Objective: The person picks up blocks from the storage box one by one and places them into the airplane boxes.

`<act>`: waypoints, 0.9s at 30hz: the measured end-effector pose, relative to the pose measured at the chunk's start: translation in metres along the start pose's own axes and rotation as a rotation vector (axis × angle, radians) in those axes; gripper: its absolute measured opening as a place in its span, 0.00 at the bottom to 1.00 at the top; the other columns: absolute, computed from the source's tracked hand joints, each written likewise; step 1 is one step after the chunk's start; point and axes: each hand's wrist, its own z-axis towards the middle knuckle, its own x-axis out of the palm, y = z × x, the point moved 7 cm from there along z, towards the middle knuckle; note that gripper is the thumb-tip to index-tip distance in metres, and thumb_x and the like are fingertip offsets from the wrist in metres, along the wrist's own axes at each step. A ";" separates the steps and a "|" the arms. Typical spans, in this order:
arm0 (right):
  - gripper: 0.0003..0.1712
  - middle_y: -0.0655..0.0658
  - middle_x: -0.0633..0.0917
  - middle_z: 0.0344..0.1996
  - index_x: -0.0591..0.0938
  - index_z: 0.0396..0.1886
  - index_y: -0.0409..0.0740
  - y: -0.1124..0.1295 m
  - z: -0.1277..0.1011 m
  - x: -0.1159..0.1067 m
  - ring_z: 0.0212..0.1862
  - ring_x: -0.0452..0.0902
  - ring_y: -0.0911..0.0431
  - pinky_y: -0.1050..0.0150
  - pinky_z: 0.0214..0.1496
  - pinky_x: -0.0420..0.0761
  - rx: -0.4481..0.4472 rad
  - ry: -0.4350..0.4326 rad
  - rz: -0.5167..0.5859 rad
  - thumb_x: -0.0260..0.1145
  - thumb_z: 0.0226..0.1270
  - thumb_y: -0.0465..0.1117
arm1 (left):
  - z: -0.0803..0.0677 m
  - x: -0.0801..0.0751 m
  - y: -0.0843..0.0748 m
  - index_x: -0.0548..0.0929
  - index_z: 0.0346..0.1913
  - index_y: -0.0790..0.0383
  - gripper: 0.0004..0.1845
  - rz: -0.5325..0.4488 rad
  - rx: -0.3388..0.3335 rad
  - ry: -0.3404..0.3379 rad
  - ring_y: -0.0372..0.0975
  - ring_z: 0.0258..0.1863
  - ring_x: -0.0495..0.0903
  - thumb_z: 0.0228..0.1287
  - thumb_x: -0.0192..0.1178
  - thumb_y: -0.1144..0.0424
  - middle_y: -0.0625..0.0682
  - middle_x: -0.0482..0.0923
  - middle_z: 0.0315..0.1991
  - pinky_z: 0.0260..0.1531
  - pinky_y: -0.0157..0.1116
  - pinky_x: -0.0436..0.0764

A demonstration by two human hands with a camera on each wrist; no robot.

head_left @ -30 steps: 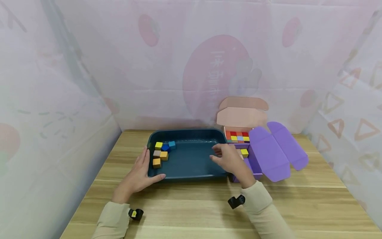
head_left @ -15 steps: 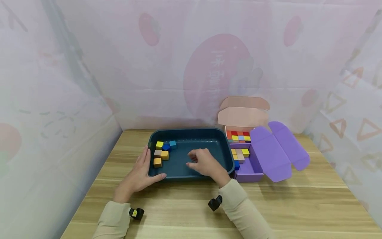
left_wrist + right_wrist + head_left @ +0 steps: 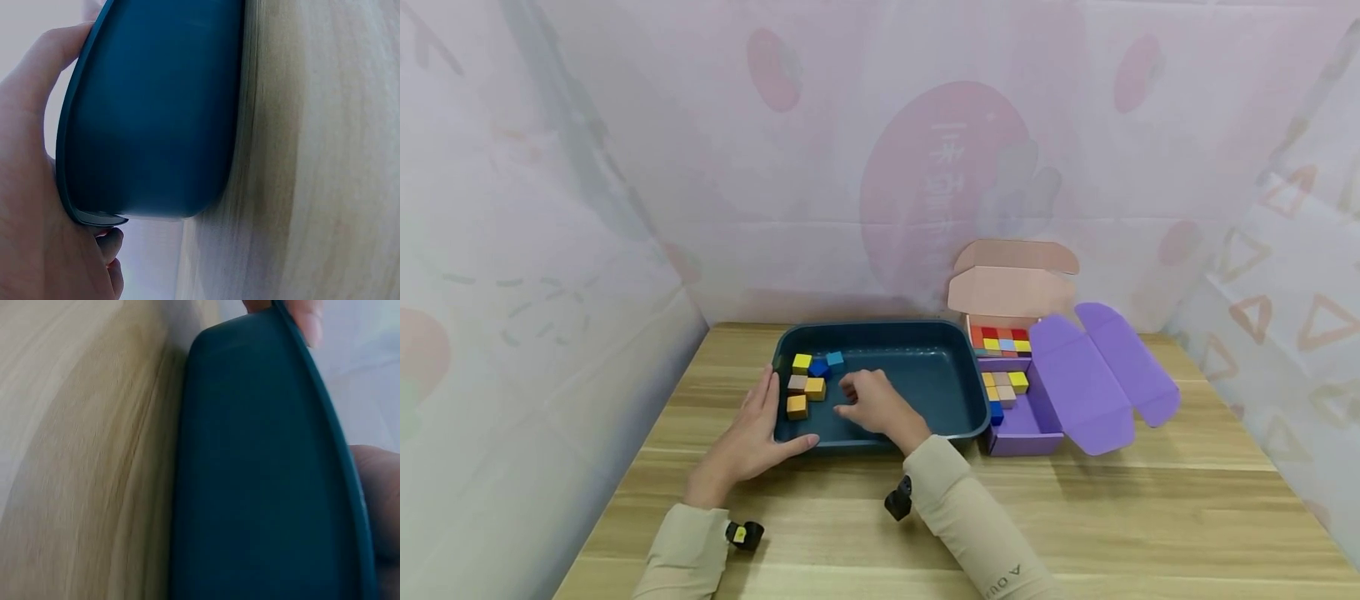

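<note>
Red block (image 3: 852, 392) mostly hidden inside right hand (image 3: 868, 406).

A makeshift recording booth: printed plastic sheeting (image 3: 625, 167) curtains off a wooden table (image 3: 1150, 517).

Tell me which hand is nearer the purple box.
Right. The right hand is inside the blue tray, left of the purple box. The left hand rests on the tray's far-left corner, further away.
</note>
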 end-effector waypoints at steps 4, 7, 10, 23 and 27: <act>0.27 0.39 0.87 0.59 0.82 0.67 0.36 0.003 0.009 0.007 0.60 0.85 0.50 0.55 0.63 0.87 0.010 -0.011 -0.011 0.72 0.74 0.44 | 0.000 0.000 -0.001 0.36 0.85 0.68 0.71 -0.002 0.012 -0.002 0.68 0.85 0.40 0.62 0.60 0.22 0.62 0.27 0.88 0.79 0.70 0.51; 0.27 0.40 0.87 0.59 0.82 0.67 0.37 0.004 0.015 0.012 0.60 0.85 0.50 0.55 0.63 0.87 0.036 -0.017 -0.004 0.72 0.74 0.44 | 0.000 0.000 -0.001 0.37 0.85 0.69 0.71 -0.003 0.020 -0.008 0.69 0.84 0.40 0.62 0.60 0.23 0.63 0.28 0.88 0.78 0.71 0.51; 0.26 0.41 0.87 0.59 0.82 0.67 0.38 0.005 0.022 0.017 0.58 0.86 0.51 0.55 0.62 0.88 0.067 -0.025 -0.008 0.72 0.74 0.44 | 0.001 -0.001 -0.001 0.37 0.85 0.69 0.70 -0.002 0.020 -0.010 0.69 0.84 0.41 0.62 0.61 0.23 0.63 0.28 0.88 0.78 0.72 0.51; 0.27 0.39 0.88 0.60 0.82 0.68 0.39 0.009 0.040 0.028 0.52 0.90 0.49 0.57 0.52 0.91 0.184 -0.126 -0.007 0.73 0.73 0.44 | 0.001 0.003 0.002 0.34 0.86 0.65 0.70 -0.024 0.015 -0.008 0.67 0.85 0.38 0.62 0.62 0.24 0.59 0.25 0.88 0.79 0.70 0.51; 0.23 0.40 0.89 0.55 0.84 0.64 0.40 0.009 0.043 0.029 0.49 0.89 0.51 0.58 0.50 0.91 0.167 -0.138 0.002 0.72 0.74 0.42 | 0.001 0.003 0.003 0.33 0.86 0.64 0.70 -0.028 0.010 -0.014 0.68 0.85 0.39 0.62 0.63 0.25 0.58 0.24 0.88 0.79 0.70 0.51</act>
